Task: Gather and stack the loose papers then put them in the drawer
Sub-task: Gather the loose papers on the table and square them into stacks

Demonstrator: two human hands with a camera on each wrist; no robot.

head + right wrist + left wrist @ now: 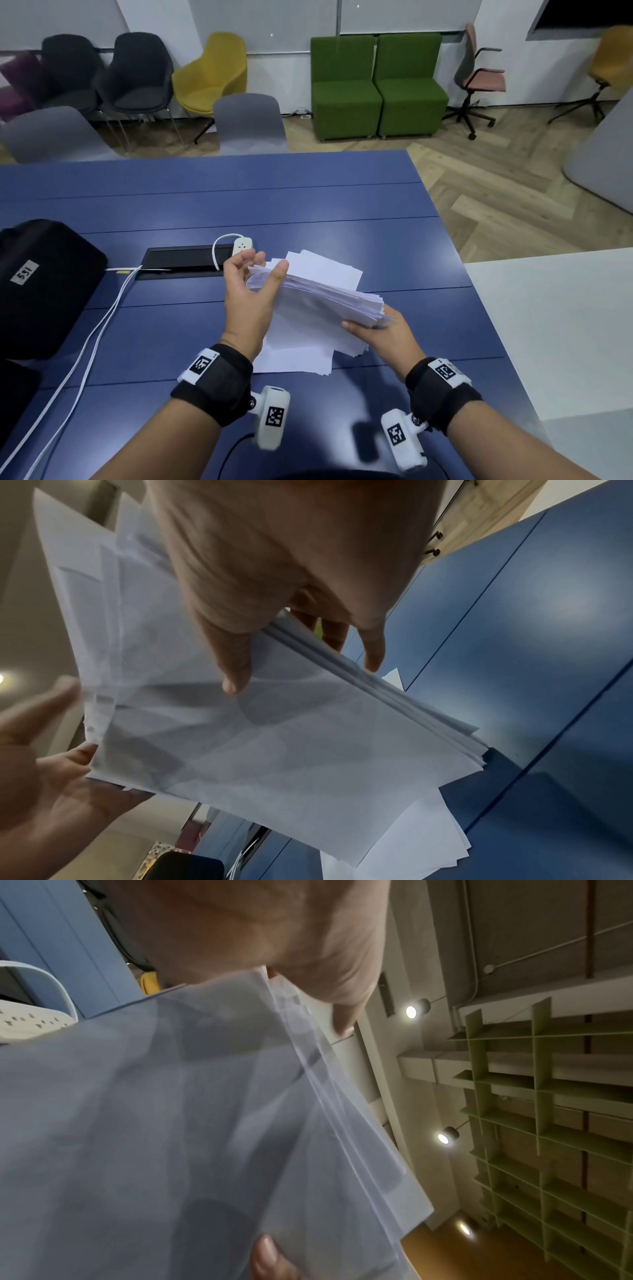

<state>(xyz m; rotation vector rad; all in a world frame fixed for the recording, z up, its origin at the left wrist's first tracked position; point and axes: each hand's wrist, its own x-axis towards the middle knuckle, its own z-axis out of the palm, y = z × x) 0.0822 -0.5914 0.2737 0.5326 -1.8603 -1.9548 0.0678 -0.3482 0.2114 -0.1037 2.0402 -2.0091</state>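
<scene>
A thick stack of white papers (325, 298) (171, 1123) (274, 737) is held tilted a little above the blue table (308, 205). My left hand (255, 284) (41, 750) has the stack's far left end between its thumb and upright fingers. My right hand (376, 334) (291, 561) grips the near right end, thumb on top and fingers underneath. A few loose sheets (294, 356) (411, 840) lie fanned out on the table under the stack. No drawer shows in any view.
A black bag (41, 284) sits at the table's left. A cable slot (185, 258), a white power strip (242, 245) and white cables (85, 342) lie just left of the papers. A white table (548, 325) stands at right, chairs (250, 120) beyond.
</scene>
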